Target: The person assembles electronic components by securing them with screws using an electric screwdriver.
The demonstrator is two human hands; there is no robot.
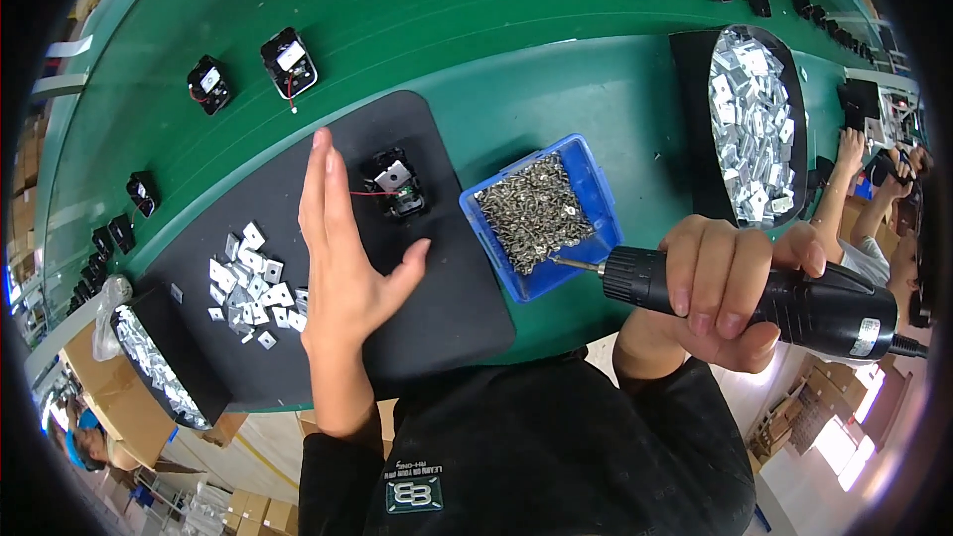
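My right hand point(720, 288) is wrapped round a black electric screwdriver point(814, 310). Its bit points left and reaches the screws point(536, 208) heaped in a blue plastic bin point(608, 201); whether a screw sits on the tip is too small to tell. Over the black mat point(452, 288), my left hand point(342, 248) is held up with its fingers stretched and thumb apart, holding nothing. Just right of its fingers lies a black housing point(395, 184) with a square metal plate and a red wire. Loose square metal plates point(253, 283) are scattered on the mat left of that hand.
A black box of metal plates point(754, 129) stands at the right, another black box point(169, 362) at the lower left. Several black housings, among them a white-edged one point(289, 64), sit along the green belt point(447, 0). Other people work at the far right, near a person's hand point(851, 147).
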